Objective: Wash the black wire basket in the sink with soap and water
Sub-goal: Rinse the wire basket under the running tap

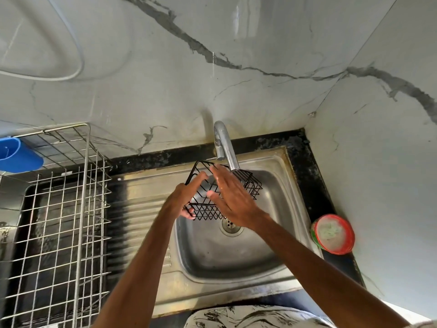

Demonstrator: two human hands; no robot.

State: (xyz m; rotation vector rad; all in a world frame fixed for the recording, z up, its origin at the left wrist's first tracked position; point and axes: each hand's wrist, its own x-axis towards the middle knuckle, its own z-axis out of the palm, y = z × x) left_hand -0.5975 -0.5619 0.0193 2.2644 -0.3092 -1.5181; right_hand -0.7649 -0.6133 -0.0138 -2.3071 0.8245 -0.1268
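**Now, rubbing down the basket under the tap**

Over the back half of the sink [212,256], just below the spout of the tap [224,147], the black wire basket [205,209] is held tilted, clear of the basin floor. The left grip [183,197] is clasped on its near left corner, fingers curled beneath the wire. The right grip [233,197] is released, its straight, wet-looking fingers laid flat across the open top. I can't make out a stream from the spout.

To do this well, I'd say the flat hand should work along every thin rod and into the zigzag side mesh. The basket needs turning so no face is missed, and holding firmly, as soapy wire likely goes slick. The steel basin is smooth and dull-shining, its drainboard ribbed. A round red tub [333,234] sits at the surface's right edge.
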